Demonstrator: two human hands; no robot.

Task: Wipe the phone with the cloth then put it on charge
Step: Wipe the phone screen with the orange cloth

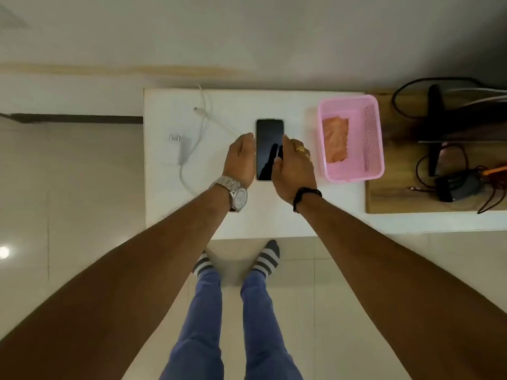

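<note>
So, here's where you're at, everything placed off the phone:

Phone [269, 149]: lying flat and screen-up on the white table [274, 215], screen dark, long side pointing away from you.

Left hand [241, 160]: right up against the phone's left edge, fingers curled down along that side. Looks like you're touching the edge, but I honestly can't tell if you've got a real grip on it. Silver watch [238, 196] on that wrist.

Right hand [295, 165]: on the phone's right edge, thumb lying over the lower part of the screen, fingers wrapped down the side, so you're pinching the phone from that side. Gold ring [300, 148] on a finger, black band [304, 194] on the wrist.

Cloth [335, 141]: orange, sitting inside the pink basket [354, 171], which is just right of the phone, close to your right hand. Neither hand is on it.

Charger [182, 152]: white, left of the phone, plug pins pointing up-table; its cable [208, 116] loops round and the free end lies near the phone's top-left corner, not plugged into it.

Further right of the phone: a wooden board [384, 187] past the basket with black gear and a tangle of dark wires.
</note>
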